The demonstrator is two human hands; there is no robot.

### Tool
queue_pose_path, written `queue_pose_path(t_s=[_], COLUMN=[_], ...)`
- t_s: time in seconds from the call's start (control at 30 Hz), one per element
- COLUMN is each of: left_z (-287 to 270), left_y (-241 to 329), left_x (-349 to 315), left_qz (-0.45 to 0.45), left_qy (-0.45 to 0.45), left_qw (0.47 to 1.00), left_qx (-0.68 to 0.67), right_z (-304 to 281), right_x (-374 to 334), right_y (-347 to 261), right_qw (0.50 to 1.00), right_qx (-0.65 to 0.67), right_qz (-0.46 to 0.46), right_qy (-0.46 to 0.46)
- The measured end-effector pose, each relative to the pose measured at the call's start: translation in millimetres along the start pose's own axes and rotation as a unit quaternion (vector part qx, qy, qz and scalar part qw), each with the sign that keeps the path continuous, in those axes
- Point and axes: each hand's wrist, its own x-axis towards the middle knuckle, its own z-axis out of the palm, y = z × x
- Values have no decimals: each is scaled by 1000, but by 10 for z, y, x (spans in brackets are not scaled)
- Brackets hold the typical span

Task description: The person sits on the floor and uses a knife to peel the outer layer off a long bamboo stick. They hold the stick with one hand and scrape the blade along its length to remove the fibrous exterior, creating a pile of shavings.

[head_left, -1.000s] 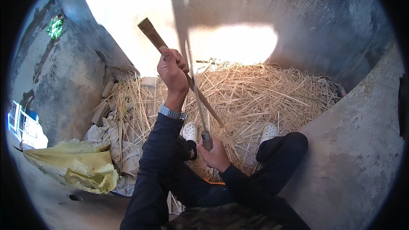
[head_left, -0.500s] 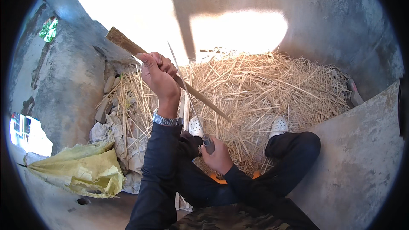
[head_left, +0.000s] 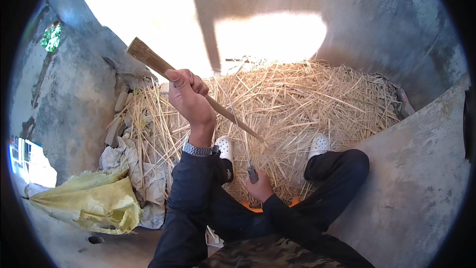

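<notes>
My left hand is closed around a flat bamboo strip, which slants from the upper left down toward the straw on the right. Its wide end stands out beyond my thumb; the tapered end reaches the middle of the view. Lower down, my right hand grips the dark handle of a long thin knife. The knife's blade, seen nearly edge-on, runs up and left from the handle and crosses the strip in the picture. Whether the blade touches the strip I cannot tell.
Dry straw covers the floor around my white clogs. A torn yellow sack and a crumpled whitish sack lie at the left. Concrete walls surround me, and something orange shows beneath my legs.
My right hand has moved right and slightly down with the knife, and the blade has turned more edge-on. My left hand and the strip have shifted slightly right and down.
</notes>
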Motion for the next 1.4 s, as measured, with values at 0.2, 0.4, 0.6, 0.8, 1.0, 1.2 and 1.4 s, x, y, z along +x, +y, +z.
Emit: queue_pose_path(t_s=[0.2, 0.4, 0.6, 0.8, 1.0, 1.2, 1.4], left_z=[-99, -39, -48, -86, -210, -336, -334], left_y=[16, -61, -58, -107, -95, -155, -153], left_x=[175, 134, 169, 232, 308, 418, 447], left_qz=[-17, -3, -12, -11, -1, -4, 4], left_qy=[21, -28, -10, 4, 55, 80, 75], left_qw=[999, 1000, 1000, 1000, 997, 995, 996], left_qx=[18, 8, 12, 6, 46, 60, 46], right_z=[-90, -211, -175, -236, 26, 42, 103], right_x=[-142, 73, -35, 320, 336, 594, 679], right_y=[-403, 37, -239, 875, 644, 1441, 2055], right_qw=[999, 992, 998, 950, 999, 975, 965], right_qx=[33, 8, 18, 70, 14, 3, -48], right_qz=[-33, 118, -54, 296, -30, 220, 257], right_qy=[-7, -50, 3, -67, -5, -24, 12])
